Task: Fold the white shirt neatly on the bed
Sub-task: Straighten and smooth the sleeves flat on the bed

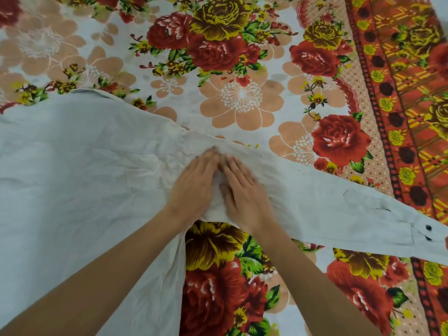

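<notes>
While your left hand (194,183) and right hand (244,190) press flat and open, gripping nothing, the white shirt (80,170) lies along the bed (242,69)'s near-left edge, its sleeve (339,209) running rightward, nearer your right hand.

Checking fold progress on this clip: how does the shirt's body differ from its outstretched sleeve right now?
The shirt body spreads wide across the left of the view; the sleeve is a narrow strip running out to the right. The body shows plain creased cloth, while the sleeve ends in a cuff with two dark buttons. Both are white, lie flat on the floral bedsheet, and meet under the left hand and right hand.
</notes>
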